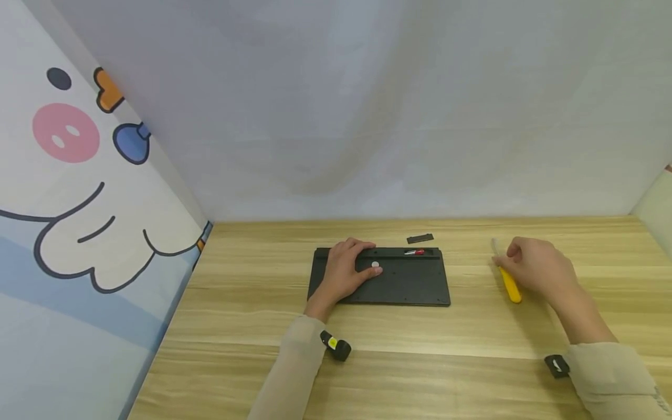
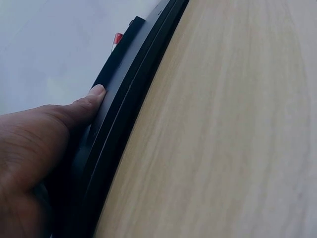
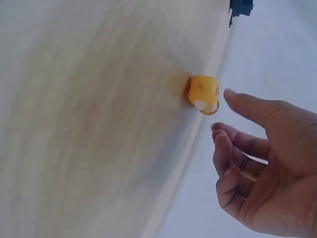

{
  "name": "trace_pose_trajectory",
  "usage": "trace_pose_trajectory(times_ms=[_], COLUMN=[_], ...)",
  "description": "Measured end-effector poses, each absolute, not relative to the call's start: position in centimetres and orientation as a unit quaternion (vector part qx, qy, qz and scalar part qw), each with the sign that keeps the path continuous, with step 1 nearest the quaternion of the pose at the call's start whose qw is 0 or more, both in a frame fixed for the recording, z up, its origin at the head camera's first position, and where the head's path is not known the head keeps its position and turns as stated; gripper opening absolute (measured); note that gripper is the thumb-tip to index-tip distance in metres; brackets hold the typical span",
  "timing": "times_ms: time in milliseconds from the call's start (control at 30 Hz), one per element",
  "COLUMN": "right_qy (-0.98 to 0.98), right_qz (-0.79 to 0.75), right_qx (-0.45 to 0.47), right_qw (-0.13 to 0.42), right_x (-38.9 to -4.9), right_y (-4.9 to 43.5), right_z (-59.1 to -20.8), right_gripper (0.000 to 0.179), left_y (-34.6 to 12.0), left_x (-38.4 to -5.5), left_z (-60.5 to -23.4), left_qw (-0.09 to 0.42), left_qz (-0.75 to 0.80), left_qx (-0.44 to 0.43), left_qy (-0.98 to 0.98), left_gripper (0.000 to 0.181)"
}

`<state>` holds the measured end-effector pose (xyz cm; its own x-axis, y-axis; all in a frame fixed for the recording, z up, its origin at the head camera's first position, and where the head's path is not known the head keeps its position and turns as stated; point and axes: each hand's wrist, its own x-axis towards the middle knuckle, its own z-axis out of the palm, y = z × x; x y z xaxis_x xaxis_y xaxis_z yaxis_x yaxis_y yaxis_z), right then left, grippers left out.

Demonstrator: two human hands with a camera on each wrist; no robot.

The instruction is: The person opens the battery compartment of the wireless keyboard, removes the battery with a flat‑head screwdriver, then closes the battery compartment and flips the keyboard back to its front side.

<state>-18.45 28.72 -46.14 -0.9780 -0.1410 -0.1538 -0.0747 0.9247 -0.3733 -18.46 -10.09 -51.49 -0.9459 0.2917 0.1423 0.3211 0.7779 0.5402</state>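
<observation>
A black keyboard (image 1: 404,280) lies face down, a red and silver battery (image 1: 417,252) in the uncovered slot along its far edge. My left hand (image 1: 343,271) holds the keyboard's left part, its thumb flat on the underside and its fingers at the far edge. Beside that thumb shows a small white disc (image 1: 375,265). To the right, a screwdriver with a yellow handle (image 1: 510,286) lies on the table. My right hand (image 1: 541,271) is right at it; in the right wrist view the thumb and loosely bent fingers stand apart, beside the handle's end (image 3: 203,91).
A small black battery cover (image 1: 420,238) lies just behind the keyboard. The wooden table (image 1: 420,373) ends at a pale curtain-like backdrop (image 1: 420,146). On the left stands a panel with cartoon drawings (image 1: 79,245).
</observation>
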Motion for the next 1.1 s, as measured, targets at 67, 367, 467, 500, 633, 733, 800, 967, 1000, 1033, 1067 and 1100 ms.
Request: trace_pose_trajectory(times_ms=[67,367,467,500,633,733,800,967,1000,1033,1067,1100], right_qy=[0.979,0.979,0.977,0.976,0.975,0.974,0.973,0.964,0.962,0.961,0.959,0.957], right_qz=[-0.178,-0.173,-0.179,-0.181,-0.182,-0.183,-0.188,-0.208,-0.210,-0.212,-0.214,-0.216], right_qx=[-0.057,-0.084,-0.092,-0.095,-0.106,-0.114,-0.123,-0.159,-0.168,-0.175,-0.182,-0.189], right_qw=[0.085,0.073,0.072,0.072,0.067,0.064,0.061,0.046,0.042,0.039,0.037,0.036], right_x=[-18.5,-19.3,-19.4,-19.4,-19.5,-19.6,-19.6,-19.5,-19.6,-19.6,-19.6,-19.7], right_y=[28.2,25.9,25.4,25.2,24.5,23.6,22.9,21.2,20.9,20.5,20.2,20.0], right_z=[-45.9,-45.0,-45.0,-45.0,-45.1,-45.0,-44.9,-44.6,-44.6,-44.5,-44.6,-44.6], right_gripper=[0.044,0.036,0.033,0.032,0.031,0.031,0.029,0.020,0.018,0.017,0.016,0.016], left_y=[-10.1,-10.0,-10.0,-9.9,-10.0,-10.0,-10.1,-10.2,-10.2,-10.2,-10.2,-10.2], left_x=[-18.4,-18.5,-18.5,-18.5,-18.5,-18.5,-18.5,-18.5,-18.4,-18.4,-18.4,-18.4], left_z=[-51.5,-51.6,-51.6,-51.6,-51.5,-51.6,-51.7,-51.8,-51.8,-51.8,-51.7,-51.7], left_qw=[0.025,0.027,0.026,0.027,0.028,0.029,0.029,0.027,0.027,0.026,0.026,0.026], left_qz=[-0.291,-0.288,-0.285,-0.285,-0.284,-0.286,-0.285,-0.295,-0.296,-0.297,-0.298,-0.299], left_qx=[-0.162,-0.162,-0.163,-0.163,-0.164,-0.164,-0.162,-0.161,-0.161,-0.161,-0.161,-0.162], left_qy=[-0.943,-0.943,-0.944,-0.944,-0.944,-0.944,-0.944,-0.942,-0.941,-0.941,-0.941,-0.940], left_gripper=[0.056,0.056,0.056,0.056,0.056,0.056,0.056,0.055,0.055,0.055,0.056,0.056])
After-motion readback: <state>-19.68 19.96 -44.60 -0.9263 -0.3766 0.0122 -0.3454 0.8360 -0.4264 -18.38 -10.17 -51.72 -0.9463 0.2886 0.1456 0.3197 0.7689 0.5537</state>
